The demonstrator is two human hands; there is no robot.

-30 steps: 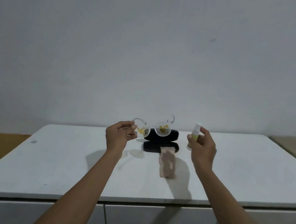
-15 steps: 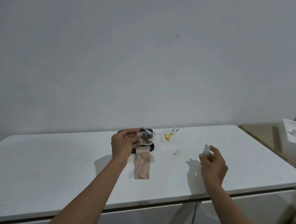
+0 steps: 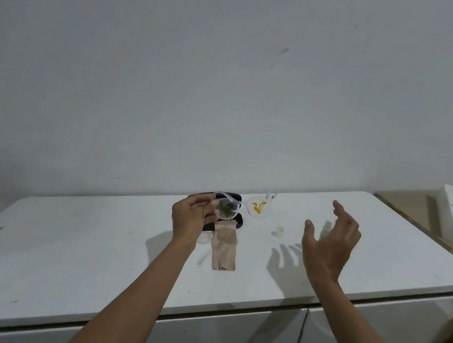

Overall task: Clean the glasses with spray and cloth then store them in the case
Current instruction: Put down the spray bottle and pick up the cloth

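1. My right hand (image 3: 329, 244) has let go of the spray bottle (image 3: 327, 228). Half a second ago it gripped the bottle; now its fingers are spread and hold nothing, and the bottle stands on the table (image 3: 87, 253) just behind the palm, partly hidden.
2. The bottle's small cap (image 3: 279, 230) lies at 9 o'clock of that hand, apart from the bottle.
3. My left hand (image 3: 189, 220) still pinches the glasses (image 3: 240, 207) by the left rim, above the black case (image 3: 229, 219). Yellow smears show on both lenses.
4. The beige cloth (image 3: 224, 249) lies at 6 o'clock of the case, untouched.
5. I judge spraying finished; the freed hand can fetch the cloth to wipe.
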